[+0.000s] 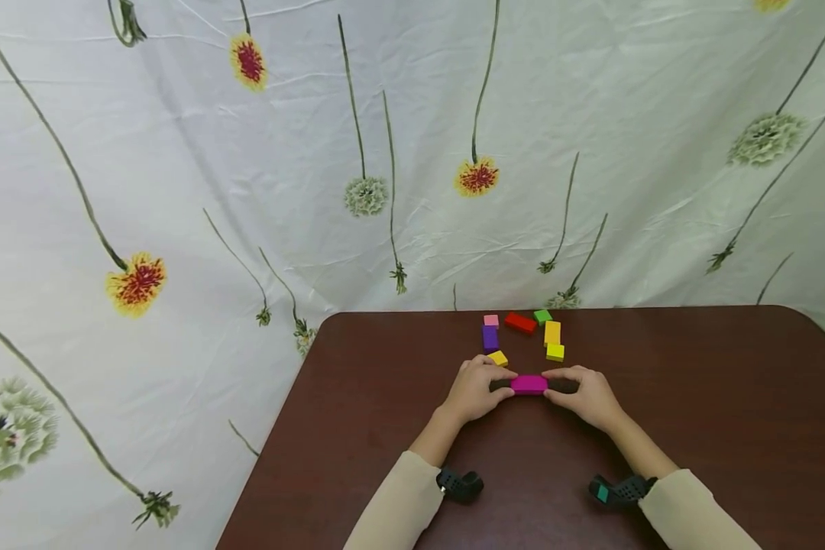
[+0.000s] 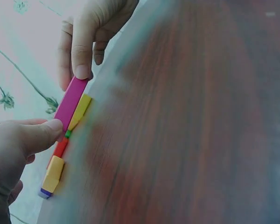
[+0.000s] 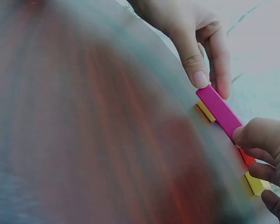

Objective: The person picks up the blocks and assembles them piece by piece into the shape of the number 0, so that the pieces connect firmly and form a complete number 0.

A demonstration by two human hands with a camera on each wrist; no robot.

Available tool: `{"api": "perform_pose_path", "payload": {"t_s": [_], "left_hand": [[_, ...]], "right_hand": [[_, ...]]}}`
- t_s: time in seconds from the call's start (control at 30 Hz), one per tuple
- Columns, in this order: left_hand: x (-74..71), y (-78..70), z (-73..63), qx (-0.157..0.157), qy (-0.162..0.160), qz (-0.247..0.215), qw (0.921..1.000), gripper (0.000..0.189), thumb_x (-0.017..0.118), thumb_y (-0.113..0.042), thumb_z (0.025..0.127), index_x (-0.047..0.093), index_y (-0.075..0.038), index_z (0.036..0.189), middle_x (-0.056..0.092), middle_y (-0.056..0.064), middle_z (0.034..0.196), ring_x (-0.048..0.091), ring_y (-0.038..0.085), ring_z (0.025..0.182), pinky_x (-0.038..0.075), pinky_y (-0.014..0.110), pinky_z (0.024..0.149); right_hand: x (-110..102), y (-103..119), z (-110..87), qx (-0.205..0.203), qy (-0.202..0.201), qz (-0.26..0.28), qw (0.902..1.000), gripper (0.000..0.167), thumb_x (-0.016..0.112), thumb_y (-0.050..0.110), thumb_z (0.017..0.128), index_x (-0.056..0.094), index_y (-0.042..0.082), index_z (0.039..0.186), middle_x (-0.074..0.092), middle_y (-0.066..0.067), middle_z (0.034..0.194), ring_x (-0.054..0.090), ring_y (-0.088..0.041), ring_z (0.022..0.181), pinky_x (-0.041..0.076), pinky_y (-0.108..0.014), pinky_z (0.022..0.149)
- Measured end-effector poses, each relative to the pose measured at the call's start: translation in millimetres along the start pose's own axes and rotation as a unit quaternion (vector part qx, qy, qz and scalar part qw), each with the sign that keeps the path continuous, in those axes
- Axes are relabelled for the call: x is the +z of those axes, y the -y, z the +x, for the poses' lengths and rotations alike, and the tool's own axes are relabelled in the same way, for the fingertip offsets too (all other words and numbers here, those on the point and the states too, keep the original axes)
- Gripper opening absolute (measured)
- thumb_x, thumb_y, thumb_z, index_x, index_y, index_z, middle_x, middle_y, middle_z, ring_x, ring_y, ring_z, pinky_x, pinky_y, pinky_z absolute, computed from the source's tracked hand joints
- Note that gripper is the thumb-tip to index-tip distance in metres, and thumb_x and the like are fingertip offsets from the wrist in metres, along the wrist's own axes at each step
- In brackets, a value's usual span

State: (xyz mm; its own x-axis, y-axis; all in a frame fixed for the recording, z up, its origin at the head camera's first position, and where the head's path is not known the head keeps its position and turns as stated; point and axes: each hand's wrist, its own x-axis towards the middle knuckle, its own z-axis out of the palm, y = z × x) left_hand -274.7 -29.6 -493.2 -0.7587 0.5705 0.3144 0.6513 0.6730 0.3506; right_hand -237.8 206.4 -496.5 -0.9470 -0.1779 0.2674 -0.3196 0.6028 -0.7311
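A magenta block is pinched at its two ends between both hands. My left hand grips its left end with thumb and fingers, and my right hand grips the right end. In the left wrist view the magenta block spans between the two thumbs. The right wrist view shows the same block, in front of the other coloured blocks. Beyond the hands lie a yellow-orange block by the left fingers, a purple block and a yellow block.
Farther back on the brown table are a pink block, a red block, a green block and an orange block. A flower-patterned cloth hangs behind the table's far edge.
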Motion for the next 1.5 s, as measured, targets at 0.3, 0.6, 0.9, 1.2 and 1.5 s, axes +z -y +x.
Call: {"api": "perform_pose_path", "payload": {"t_s": [0.3,0.6,0.9,1.2,1.5], "left_hand": [[-11.4,-5.6,-16.9,0.011,0.024,-0.031,0.9992,0.029,0.074,-0.032,0.087,0.076,-0.022,0.114,0.072,-0.012,0.103,0.052,0.008,0.101,0.038,0.027,0.086],[-19.8,-12.6,-36.3,0.031,0.039,-0.045,0.9978,0.029,0.076,-0.031,0.086,0.076,-0.021,0.113,0.072,-0.013,0.102,0.052,0.006,0.096,0.038,0.023,0.084],[-22.2,-19.4,-52.3,0.049,0.042,-0.055,0.9964,0.026,0.077,-0.029,0.085,0.078,-0.022,0.109,0.072,-0.014,0.100,0.052,0.004,0.095,0.037,0.021,0.083],[-18.6,-22.8,-60.7,0.055,0.051,-0.067,0.9949,0.026,0.079,-0.029,0.083,0.078,-0.021,0.108,0.072,-0.015,0.099,0.052,0.002,0.094,0.038,0.020,0.083],[-14.7,-22.0,-62.3,0.058,0.060,-0.071,0.9940,0.027,0.081,-0.030,0.081,0.078,-0.022,0.106,0.072,-0.016,0.097,0.051,0.000,0.092,0.037,0.019,0.083]], "right_hand": [[2.0,5.0,-17.7,-0.013,0.009,0.011,0.9998,0.029,0.080,0.019,0.082,0.075,0.006,0.108,0.070,-0.013,0.107,0.063,-0.036,0.102,0.046,-0.059,0.087],[2.7,11.9,-34.3,-0.029,0.023,0.023,0.9991,0.026,0.083,0.022,0.079,0.076,0.015,0.103,0.072,0.002,0.101,0.065,-0.025,0.097,0.048,-0.052,0.086],[4.9,18.0,-49.5,-0.018,0.040,0.018,0.9989,0.025,0.083,0.027,0.078,0.076,0.021,0.101,0.071,0.010,0.099,0.064,-0.014,0.097,0.049,-0.042,0.085],[8.4,16.9,-61.9,-0.046,0.037,0.002,0.9982,0.026,0.085,0.025,0.076,0.075,0.023,0.100,0.067,0.017,0.098,0.062,-0.008,0.097,0.050,-0.039,0.085],[12.6,11.1,-67.6,-0.062,0.037,0.014,0.9973,0.025,0.084,0.024,0.077,0.074,0.024,0.100,0.066,0.017,0.099,0.061,-0.006,0.097,0.050,-0.035,0.084]]}}
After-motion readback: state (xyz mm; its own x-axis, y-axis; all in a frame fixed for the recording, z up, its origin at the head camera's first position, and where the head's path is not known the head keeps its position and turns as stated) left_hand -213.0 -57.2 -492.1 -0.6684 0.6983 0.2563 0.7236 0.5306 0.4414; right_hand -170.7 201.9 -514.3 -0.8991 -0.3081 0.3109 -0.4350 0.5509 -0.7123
